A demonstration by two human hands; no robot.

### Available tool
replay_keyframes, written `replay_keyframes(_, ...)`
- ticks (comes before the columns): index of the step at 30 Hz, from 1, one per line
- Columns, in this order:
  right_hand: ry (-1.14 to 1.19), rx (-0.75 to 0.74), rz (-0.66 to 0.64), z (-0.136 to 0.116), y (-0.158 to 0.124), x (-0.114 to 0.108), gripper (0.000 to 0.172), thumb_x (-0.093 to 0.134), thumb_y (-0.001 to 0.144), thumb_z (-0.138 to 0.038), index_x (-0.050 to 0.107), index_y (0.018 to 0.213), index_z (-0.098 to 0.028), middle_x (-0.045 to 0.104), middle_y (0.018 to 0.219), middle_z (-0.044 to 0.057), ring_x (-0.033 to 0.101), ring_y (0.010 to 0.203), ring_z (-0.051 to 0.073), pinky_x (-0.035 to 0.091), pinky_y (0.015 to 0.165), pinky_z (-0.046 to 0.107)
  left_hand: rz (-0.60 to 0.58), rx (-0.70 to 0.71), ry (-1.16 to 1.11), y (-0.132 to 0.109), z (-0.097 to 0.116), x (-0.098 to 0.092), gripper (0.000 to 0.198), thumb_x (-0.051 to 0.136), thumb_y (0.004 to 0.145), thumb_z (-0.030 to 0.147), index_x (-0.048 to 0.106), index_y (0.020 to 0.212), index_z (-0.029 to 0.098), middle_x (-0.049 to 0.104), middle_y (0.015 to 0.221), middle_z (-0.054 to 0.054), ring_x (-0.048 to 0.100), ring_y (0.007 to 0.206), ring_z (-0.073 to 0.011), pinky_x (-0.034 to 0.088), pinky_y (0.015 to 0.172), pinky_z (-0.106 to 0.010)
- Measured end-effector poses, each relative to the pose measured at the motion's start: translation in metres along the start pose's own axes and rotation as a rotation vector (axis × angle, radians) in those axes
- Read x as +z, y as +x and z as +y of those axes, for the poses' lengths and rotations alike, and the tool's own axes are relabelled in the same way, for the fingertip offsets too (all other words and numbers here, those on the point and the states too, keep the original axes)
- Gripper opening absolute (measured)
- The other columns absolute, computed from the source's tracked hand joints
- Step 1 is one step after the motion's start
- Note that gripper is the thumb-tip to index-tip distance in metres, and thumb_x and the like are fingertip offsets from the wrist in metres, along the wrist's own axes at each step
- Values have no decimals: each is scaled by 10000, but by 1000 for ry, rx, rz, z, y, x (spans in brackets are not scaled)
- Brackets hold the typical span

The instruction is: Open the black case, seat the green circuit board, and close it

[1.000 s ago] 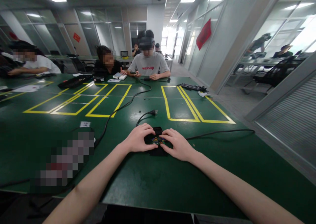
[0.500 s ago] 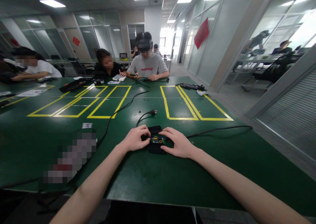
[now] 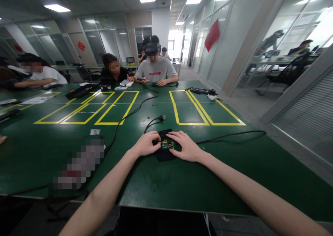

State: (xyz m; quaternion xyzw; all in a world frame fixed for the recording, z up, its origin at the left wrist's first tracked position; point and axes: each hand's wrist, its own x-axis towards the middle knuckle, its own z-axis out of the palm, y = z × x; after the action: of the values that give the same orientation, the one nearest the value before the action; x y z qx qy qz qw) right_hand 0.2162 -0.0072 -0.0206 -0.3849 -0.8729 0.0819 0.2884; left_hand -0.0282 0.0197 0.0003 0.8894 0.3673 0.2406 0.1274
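A small green circuit board [image 3: 168, 145] with copper-coloured ring coils lies between my hands, just above the table. Two black casing halves [image 3: 166, 156] show beneath and around it, at the near and far sides. My left hand [image 3: 145, 144] pinches a black cord at the board's left end; the exact grip is partly hidden. From the right, my right hand [image 3: 187, 147] spans the board, thumb on the near side and fingers on the far side. A black cord with a plug [image 3: 162, 118] runs out behind my left hand. Another black cord [image 3: 231, 136] extends to the right.
A blurred-out long object [image 3: 80, 165] lies to the left, with a white label [image 3: 95, 132] by it. Yellow tape rectangles [image 3: 109, 124] mark the green table [image 3: 145, 191]. Across it sits a person in a grey shirt [image 3: 156, 69]. A black bundle [image 3: 202, 91] lies far right.
The board and casing have turned slightly between my hands, and the board's coils show more plainly. My left fingers have closed in a little. Part of another person's hand now shows at the left edge.
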Motion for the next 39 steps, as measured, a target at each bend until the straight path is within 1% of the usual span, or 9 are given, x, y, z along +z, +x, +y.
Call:
replay_keyframes(4,16,27,26,0,2,2,481,680,869,-295,623,1329,-169,658,1265,159,593,1133,312,503,1028,550,-15,-37,-33,0,-2,0,85,584,851,214,653,809,188,665,801,-17,602,717,-162,454,671,-262)
replay_keyframes(8,40,40,93,0,1,-2,440,660,894,-320,600,1314,-205,585,1347,147,598,1190,291,519,1017,474,-23,-92,-112,1,-4,-1,126,578,868,231,675,812,174,677,748,-15,600,694,-156,433,644,-248)
replay_keyframes(10,42,68,117,2,0,-8,366,635,911,-310,595,1262,-220,581,1327,130,620,1154,265,540,963,417,-18,-112,-170,1,-5,-1,145,582,871,238,690,810,164,676,728,-15,594,680,-151,432,636,-243)
replay_keyframes(13,2,85,78,9,-3,-18,189,615,909,-255,610,1095,-222,647,1095,84,649,965,228,544,824,357,-6,-138,-260,0,-5,-2,155,600,870,244,714,816,154,677,709,-11,583,656,-140,437,627,-234)
replay_keyframes(16,-7,37,-14,19,-5,-26,22,608,917,-230,626,914,-218,644,887,49,628,837,208,514,741,327,-6,-157,-341,-1,-6,-3,150,635,860,252,737,831,144,687,705,-11,586,641,-133,451,628,-232)
replay_keyframes(21,90,2,-71,33,-8,-30,60,663,907,-250,684,875,-204,644,871,49,622,811,195,498,723,314,11,-164,-327,-4,-13,-12,128,687,783,192,773,862,142,724,785,-30,628,721,-145,484,705,-244)
replay_keyframes(26,226,35,-84,41,-8,-32,182,657,947,-337,750,884,-194,654,845,50,614,750,177,497,694,305,-79,-202,-363,-6,-20,-24,158,718,786,275,794,848,151,723,800,-33,618,723,-150,472,694,-253)
replay_keyframes(33,169,53,-21,41,-8,-30,246,628,973,-397,776,925,-206,728,885,66,664,796,193,495,725,313,-86,-262,-355,-3,-21,-31,192,718,785,322,810,844,164,735,796,-31,603,728,-160,445,699,-265)
replay_keyframes(39,219,88,36,35,-7,-33,296,630,961,-430,781,862,-196,727,751,47,625,652,164,467,624,285,-110,-295,-431,-3,-22,-38,226,742,759,351,807,820,144,712,741,-23,555,681,-144,414,657,-256)
